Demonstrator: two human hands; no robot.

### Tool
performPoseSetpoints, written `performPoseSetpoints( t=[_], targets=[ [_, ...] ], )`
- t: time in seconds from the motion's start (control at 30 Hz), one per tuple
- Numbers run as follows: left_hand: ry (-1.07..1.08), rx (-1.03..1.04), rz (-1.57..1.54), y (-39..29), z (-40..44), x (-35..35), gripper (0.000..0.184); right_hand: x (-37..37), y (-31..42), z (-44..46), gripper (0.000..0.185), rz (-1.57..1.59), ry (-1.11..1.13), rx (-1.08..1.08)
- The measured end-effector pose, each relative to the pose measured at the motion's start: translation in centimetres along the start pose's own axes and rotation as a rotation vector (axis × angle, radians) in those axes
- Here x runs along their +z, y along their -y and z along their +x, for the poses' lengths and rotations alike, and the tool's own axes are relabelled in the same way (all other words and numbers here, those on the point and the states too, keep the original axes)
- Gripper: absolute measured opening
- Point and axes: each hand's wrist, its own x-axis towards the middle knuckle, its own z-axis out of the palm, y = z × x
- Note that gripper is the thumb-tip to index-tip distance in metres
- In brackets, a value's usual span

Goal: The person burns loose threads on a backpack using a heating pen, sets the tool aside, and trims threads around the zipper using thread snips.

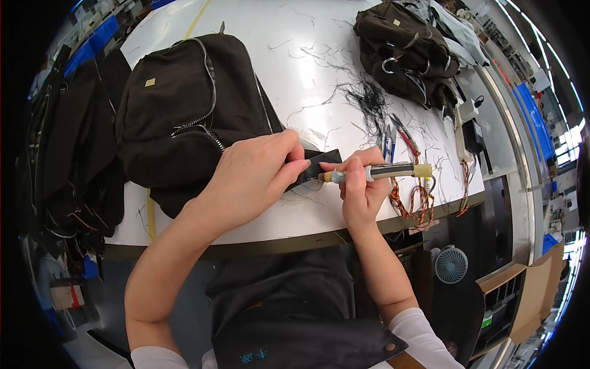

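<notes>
Right hand (362, 195) holds the taped tool (396, 171) crosswise, tip pointing left.

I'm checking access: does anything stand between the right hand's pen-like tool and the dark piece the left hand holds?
Nothing visible does: the tool in the right hand reaches right up to the dark piece, which the left hand pinches.

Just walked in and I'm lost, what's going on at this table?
The person's left hand holds a dark piece of material beside a dark backpack. The right hand grips a pen-like tool, its tip close to that piece; whether it touches is hard to tell. Loose black threads lie on the white table.
</notes>
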Motion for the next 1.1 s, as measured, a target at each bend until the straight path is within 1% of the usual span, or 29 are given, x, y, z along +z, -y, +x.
performPoseSetpoints(
  t=[0.6,0.7,0.8,0.9,1.0,1.03,1.1],
  targets=[
    [0.003,-0.02,-0.005,-0.2,0.0,-0.1,0.016,0.1,-0.4,0.1,0.013,-0.036,-0.008,-0.032],
    [-0.004,-0.013,-0.006,-0.1,0.0,-0.1,0.016,0.0,-0.3,0.3,0.018,-0.163,0.041,-0.058],
    [0.039,-0.081,-0.041,-0.4,0.1,-0.5,0.013,0.0,0.3,0.2,0.014,-0.038,0.0,0.004],
    [0.011,-0.071,-0.168,-0.3,-0.2,-1.0,0.016,0.4,0.4,0.7,0.02,0.232,-0.109,0.096],
    [-0.12,0.174,0.351,-1.9,-2.2,-2.0,0.028,-0.3,0.7,1.1,0.027,0.073,-0.134,0.225],
    [-0.073,0.141,0.357,-1.7,-2.8,-1.9,0.036,-0.2,0.7,1.3,0.029,0.1,-0.158,0.261],
    [-0.123,0.167,0.344,-0.5,-2.9,-1.1,0.035,0.2,0.8,1.6,0.031,0.182,-0.161,0.287]
  ],
)
